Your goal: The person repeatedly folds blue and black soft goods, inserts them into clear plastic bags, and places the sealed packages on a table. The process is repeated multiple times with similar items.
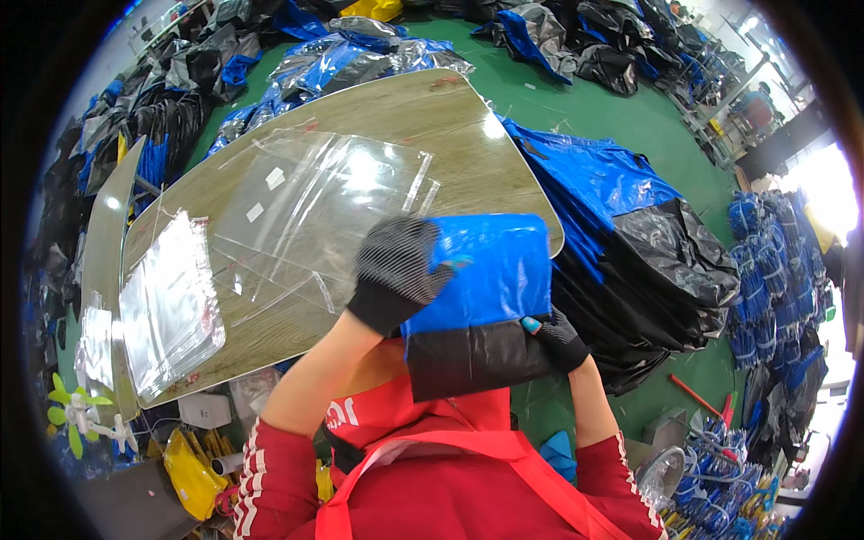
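Note:
In front of my chest I hold up a folded, shiny blue-and-black sheet (490, 270), blue on its upper part and black below. My left hand (396, 265), in a dark striped glove with bare fingertips, grips its left side. At the lower right edge my right hand (560, 342), gloved likewise, pinches the sheet with the thumb on top and the other fingers behind. Beyond the left hand, large transparent plastic bags (315, 202) lie flat on the wood-patterned table (423, 103). A stack of smaller transparent bags (171, 310) rests at the table's left end.
Long blue-and-black sheets (630, 243) hang or lie beside the table's right edge. Bundled blue items (774, 279) are stacked farther right. Heaps of similar sheets (360, 58) cover the green floor (513, 90) behind. A small green-bladed fan (76, 414) stands at lower left.

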`<state>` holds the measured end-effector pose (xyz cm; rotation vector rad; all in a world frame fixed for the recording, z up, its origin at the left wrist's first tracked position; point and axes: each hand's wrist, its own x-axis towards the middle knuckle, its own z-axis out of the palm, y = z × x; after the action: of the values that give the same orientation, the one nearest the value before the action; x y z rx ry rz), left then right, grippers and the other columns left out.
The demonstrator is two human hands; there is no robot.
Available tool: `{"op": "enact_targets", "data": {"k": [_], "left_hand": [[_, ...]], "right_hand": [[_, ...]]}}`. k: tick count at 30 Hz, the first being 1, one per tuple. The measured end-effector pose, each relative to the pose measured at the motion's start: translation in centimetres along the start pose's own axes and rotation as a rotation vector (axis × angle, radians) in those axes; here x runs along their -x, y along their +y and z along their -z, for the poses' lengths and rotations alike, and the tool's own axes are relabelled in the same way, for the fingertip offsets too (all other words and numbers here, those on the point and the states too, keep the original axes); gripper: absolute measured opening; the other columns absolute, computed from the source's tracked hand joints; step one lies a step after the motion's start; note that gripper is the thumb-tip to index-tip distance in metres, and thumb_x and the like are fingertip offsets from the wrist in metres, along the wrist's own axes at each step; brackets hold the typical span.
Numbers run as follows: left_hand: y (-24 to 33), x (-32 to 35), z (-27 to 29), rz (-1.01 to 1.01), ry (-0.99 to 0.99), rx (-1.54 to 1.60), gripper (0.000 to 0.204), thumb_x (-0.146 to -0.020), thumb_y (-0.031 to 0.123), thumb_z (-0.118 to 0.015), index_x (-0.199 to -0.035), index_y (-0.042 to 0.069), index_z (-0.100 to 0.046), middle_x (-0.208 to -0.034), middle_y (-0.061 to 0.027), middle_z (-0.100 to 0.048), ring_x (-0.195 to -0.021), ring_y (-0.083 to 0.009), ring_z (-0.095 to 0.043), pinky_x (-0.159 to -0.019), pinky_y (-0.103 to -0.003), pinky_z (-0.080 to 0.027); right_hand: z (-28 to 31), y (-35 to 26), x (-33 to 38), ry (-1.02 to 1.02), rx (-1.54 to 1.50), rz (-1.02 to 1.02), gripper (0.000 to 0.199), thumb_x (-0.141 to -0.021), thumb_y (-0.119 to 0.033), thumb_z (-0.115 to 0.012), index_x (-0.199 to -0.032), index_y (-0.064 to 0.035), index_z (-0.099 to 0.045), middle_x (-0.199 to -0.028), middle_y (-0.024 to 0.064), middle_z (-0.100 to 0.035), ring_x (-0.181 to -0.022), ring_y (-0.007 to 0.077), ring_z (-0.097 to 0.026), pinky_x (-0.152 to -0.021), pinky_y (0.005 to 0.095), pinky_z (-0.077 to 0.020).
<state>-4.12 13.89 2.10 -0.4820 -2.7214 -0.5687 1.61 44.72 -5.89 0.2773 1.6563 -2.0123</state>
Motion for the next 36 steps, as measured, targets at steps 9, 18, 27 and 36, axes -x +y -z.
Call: {"op": "enact_targets", "data": {"k": [9,18,27,36], "left_hand": [[0.6,-0.5,-7.7,-0.413,-0.139,0.099,0.066,-0.084,0.056,-0.055,-0.140,0.022,-0.047,-0.147,-0.0152,-0.039,-0.137,-0.0382,-0.034,-0.114,-0.055,-0.019],[-14.4,2.1,-3.6,0.000,-0.015,-0.221,0.052,-0.092,0.039,-0.048,-0.137,0.012,-0.048,-0.146,-0.0150,-0.041,-0.140,-0.0369,-0.028,-0.115,-0.058,-0.011],[-14.5,7.0,-3.8,0.145,-0.116,0.150,0.028,-0.078,0.029,-0.068,-0.099,0.011,-0.067,-0.123,-0.0145,-0.058,-0.120,-0.0341,-0.049,-0.104,-0.049,-0.034],[-15.3,5.6,-5.8,0.170,0.169,0.359,0.017,-0.076,0.021,-0.072,-0.079,0.006,-0.067,-0.104,-0.0125,-0.066,-0.103,-0.0306,-0.059,-0.090,-0.040,-0.046]], "right_hand": [[-1.4,0.2,0.8,-0.202,0.060,-0.095,0.058,-0.081,-0.031,-0.077,-0.125,0.0009,-0.056,-0.115,0.0089,-0.065,-0.101,0.0180,-0.062,-0.091,0.0336,-0.0501],[0.1,0.6,0.8,-0.084,0.128,-0.123,0.053,-0.080,-0.023,-0.077,-0.123,0.0014,-0.058,-0.113,0.0087,-0.065,-0.099,0.0178,-0.060,-0.088,0.0331,-0.0493],[2.8,-5.5,0.6,0.022,0.194,0.095,0.054,-0.082,-0.034,-0.074,-0.119,0.0017,-0.059,-0.112,0.0076,-0.065,-0.098,0.0165,-0.060,-0.088,0.0339,-0.0479],[2.5,-7.4,-3.3,0.013,0.321,0.031,0.045,-0.085,-0.033,-0.073,-0.115,0.0001,-0.064,-0.107,0.0059,-0.066,-0.095,0.0144,-0.060,-0.086,0.0323,-0.0480]]}}
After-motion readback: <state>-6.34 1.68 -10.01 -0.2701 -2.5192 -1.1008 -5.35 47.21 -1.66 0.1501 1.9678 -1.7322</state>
